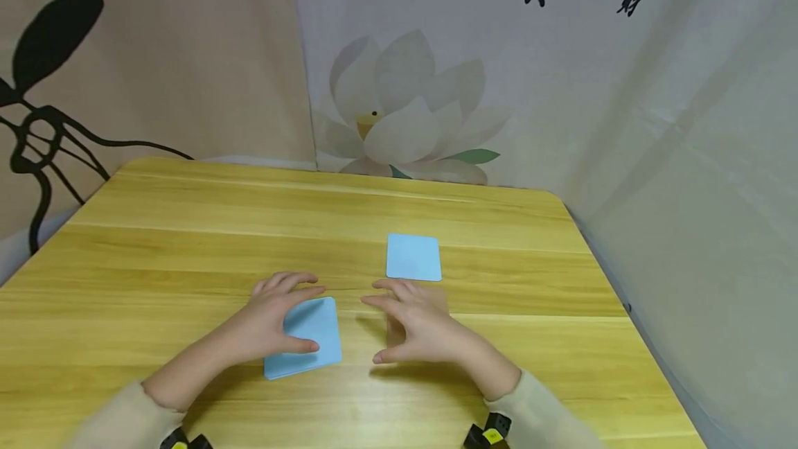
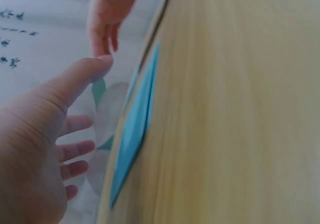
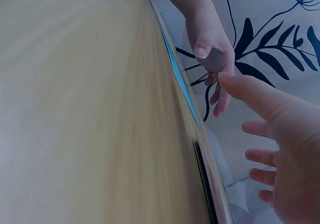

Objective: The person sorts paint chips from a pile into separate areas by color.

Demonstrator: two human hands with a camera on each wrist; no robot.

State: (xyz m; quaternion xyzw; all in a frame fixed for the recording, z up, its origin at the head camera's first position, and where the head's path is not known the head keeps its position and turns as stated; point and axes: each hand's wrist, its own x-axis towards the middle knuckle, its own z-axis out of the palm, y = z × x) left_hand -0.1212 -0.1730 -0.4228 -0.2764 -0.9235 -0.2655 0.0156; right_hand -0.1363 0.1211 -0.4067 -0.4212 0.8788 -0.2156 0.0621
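Note:
My left hand (image 1: 274, 321) hovers with spread, bent fingers over a small stack of light blue square cards (image 1: 321, 321), holding nothing. To its right, my right hand (image 1: 418, 324) is held the same way, thumb and fingers apart and nothing between them. Beneath the right hand lies a flat brownish piece (image 1: 394, 335), mostly hidden by it; its dark edge (image 3: 204, 181) shows in the right wrist view. Just beyond sits a single-looking light blue square (image 1: 413, 257). Seen from the left wrist, the blue stack (image 2: 134, 134) lies below the fingers, apart from them.
The wooden table (image 1: 187, 227) has rounded far corners. Behind it hangs a pale curtain (image 1: 623, 89) with a printed lotus, dark leaves and black characters. A wrist device (image 1: 489, 432) is worn at the right cuff, another (image 1: 185, 441) at the left.

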